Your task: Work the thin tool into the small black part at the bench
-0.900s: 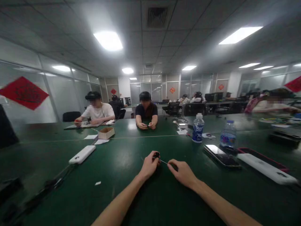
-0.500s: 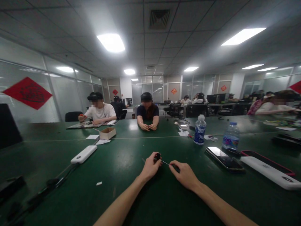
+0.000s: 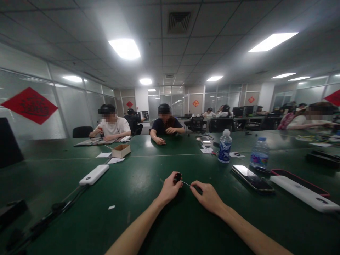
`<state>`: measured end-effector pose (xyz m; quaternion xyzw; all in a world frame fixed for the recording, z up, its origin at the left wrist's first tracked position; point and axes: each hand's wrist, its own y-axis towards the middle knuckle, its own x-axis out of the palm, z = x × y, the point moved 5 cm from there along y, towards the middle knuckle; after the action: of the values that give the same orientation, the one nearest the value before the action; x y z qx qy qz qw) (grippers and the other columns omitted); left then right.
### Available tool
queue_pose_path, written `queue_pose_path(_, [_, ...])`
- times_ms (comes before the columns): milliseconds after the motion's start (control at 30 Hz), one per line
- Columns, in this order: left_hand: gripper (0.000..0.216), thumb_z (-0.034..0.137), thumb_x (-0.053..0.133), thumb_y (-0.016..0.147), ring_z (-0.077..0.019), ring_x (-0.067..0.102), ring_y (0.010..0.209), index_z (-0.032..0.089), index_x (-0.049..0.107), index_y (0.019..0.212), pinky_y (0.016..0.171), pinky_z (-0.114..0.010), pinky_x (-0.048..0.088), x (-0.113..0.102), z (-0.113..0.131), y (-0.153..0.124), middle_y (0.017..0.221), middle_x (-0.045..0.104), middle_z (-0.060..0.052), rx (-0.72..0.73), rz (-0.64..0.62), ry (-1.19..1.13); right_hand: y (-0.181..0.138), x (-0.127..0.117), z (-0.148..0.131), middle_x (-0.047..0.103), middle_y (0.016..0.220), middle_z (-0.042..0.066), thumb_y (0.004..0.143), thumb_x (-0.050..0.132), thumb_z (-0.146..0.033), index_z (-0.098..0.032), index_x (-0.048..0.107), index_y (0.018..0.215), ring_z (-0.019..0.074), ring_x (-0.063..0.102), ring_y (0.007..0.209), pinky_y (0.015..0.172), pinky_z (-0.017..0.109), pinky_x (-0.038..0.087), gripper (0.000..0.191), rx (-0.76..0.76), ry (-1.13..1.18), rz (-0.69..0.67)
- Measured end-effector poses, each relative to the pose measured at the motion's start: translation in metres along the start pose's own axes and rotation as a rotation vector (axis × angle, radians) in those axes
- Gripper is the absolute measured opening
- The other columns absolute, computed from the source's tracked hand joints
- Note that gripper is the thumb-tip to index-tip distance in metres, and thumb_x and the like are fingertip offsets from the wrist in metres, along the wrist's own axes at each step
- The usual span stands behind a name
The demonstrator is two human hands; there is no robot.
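While left hand (image 3: 169, 187) grips black item (image 3: 178, 176), open box (image 3: 122, 153), contents unclear

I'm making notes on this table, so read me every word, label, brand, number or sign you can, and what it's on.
Nothing reads for certain.
Large red sign, left: dark characters, too blurred.
Smaller red signs, back: too small.
Red sign at right edge: cut off, blurred.
Blue bottle: white lettering, too blurred.
Clear bottle: coloured label, too blurred.
White power banks: marks too small.
Phone: no text legible.
Black piece in left hand: no text legible.
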<state>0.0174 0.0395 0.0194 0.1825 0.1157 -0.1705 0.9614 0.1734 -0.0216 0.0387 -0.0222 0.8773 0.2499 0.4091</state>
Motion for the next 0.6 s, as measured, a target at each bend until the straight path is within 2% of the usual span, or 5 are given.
queue_pose_path(267, [0.026,0.019,0.052,0.080,-0.0167,0.064,0.079,0.016,0.052,0.106,0.073,-0.032,0.053,0.001,0.002,0.001,0.097,0.062,-0.008,0.012,0.018,0.013,0.001,-0.002,-0.002,0.068,0.077,0.004,0.089,0.042,-0.039,-0.021,0.065,0.092,0.0183,0.062,0.068,0.063,0.028,0.043,0.030,0.018,-0.062,0.019])
queue_pose_path(600, [0.025,0.022,0.052,0.081,-0.0165,0.063,0.081,0.016,0.053,0.106,0.073,-0.031,0.053,0.000,0.011,-0.003,0.099,0.062,-0.008,-0.017,-0.006,0.016,0.001,-0.004,-0.006,0.067,0.080,0.003,0.090,0.042,-0.037,-0.020,0.064,0.092,0.0167,0.062,0.068,0.062,0.026,0.044,0.028,-0.018,-0.042,0.011])
